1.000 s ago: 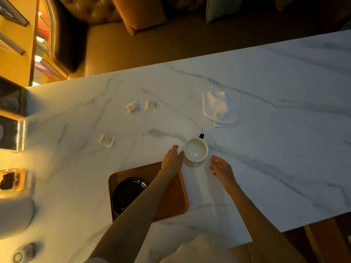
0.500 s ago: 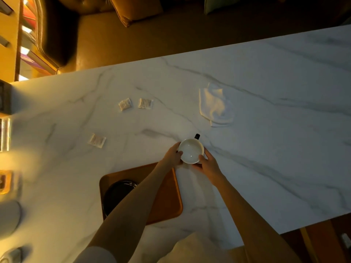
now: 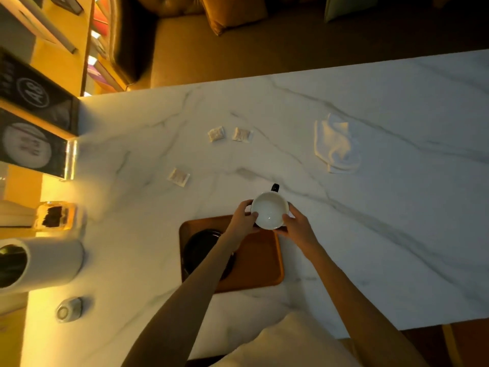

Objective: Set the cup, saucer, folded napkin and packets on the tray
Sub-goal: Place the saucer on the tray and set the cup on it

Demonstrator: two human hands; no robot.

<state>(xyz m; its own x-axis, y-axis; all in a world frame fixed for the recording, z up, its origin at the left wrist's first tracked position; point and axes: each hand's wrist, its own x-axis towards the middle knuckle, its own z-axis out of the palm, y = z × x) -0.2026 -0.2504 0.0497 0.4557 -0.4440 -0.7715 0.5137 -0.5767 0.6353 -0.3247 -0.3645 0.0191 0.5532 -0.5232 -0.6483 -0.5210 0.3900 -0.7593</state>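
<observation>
A white cup (image 3: 269,213) with a dark handle on its far side is held from both sides, over the far right corner of the brown wooden tray (image 3: 260,260). My left hand (image 3: 242,217) grips its left side and my right hand (image 3: 296,225) its right side. A black saucer (image 3: 201,241) lies on the tray's left half, partly hidden by my left forearm. A white napkin (image 3: 336,147) lies loosely folded on the marble table, far right. Three small packets rest on the table: two side by side (image 3: 216,134) (image 3: 241,134) and one nearer (image 3: 179,176).
The white marble table (image 3: 397,207) ends at its near edge by my body. At the left stand a white cylinder container (image 3: 45,260), a glass jar (image 3: 57,217), a small round object (image 3: 69,309) and dark boxes (image 3: 29,123). A sofa lies beyond the far edge.
My right hand closed onto the cup, joining the left. The cup, held by both hands, has moved from the table beyond the tray toward its far right corner.
</observation>
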